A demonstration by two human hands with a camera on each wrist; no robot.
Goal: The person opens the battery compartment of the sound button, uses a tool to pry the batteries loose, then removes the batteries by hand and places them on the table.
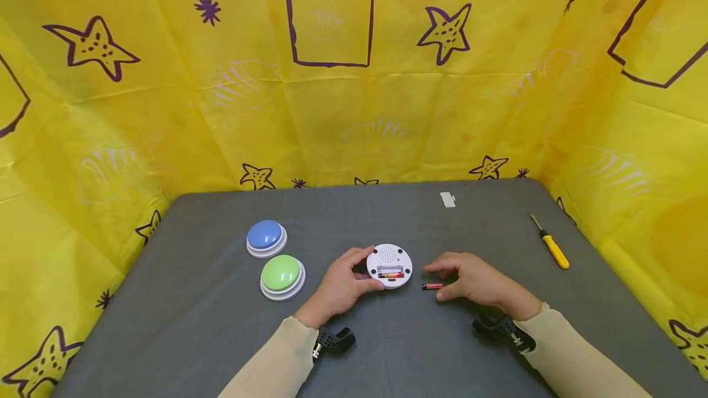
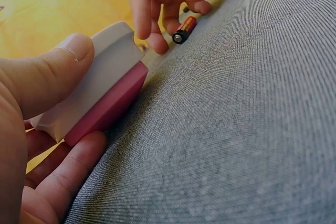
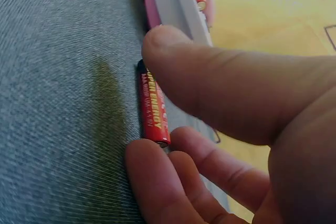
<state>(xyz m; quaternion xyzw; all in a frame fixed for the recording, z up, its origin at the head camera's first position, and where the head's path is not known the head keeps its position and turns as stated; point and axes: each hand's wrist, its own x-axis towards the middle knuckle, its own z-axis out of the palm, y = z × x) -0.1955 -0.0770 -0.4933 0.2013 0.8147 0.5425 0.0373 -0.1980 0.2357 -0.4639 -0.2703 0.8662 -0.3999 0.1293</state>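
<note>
My left hand (image 1: 340, 287) grips a round white push button (image 1: 389, 257) with thumb and fingers; it lies upside down, its pink dome (image 2: 113, 103) underneath. Its battery compartment is uncovered, and a red battery (image 1: 391, 275) sits inside. To the right, a loose red-and-black AAA battery (image 3: 153, 103) lies on the grey cloth. Around that battery my right hand (image 1: 470, 278) hovers with thumb and fingers spread apart. In the right wrist view the thumb overlaps one end of the battery, while fingertips (image 3: 149, 166) are close to the other end.
A blue-domed button (image 1: 264, 235) and a green-domed button (image 1: 280, 274) stand left of my hands. Toward the back lies a small white cover (image 1: 448, 199). A yellow-handled screwdriver (image 1: 555, 252) lies at the right. Yellow patterned cloth (image 1: 332, 128) encloses the table's back and sides.
</note>
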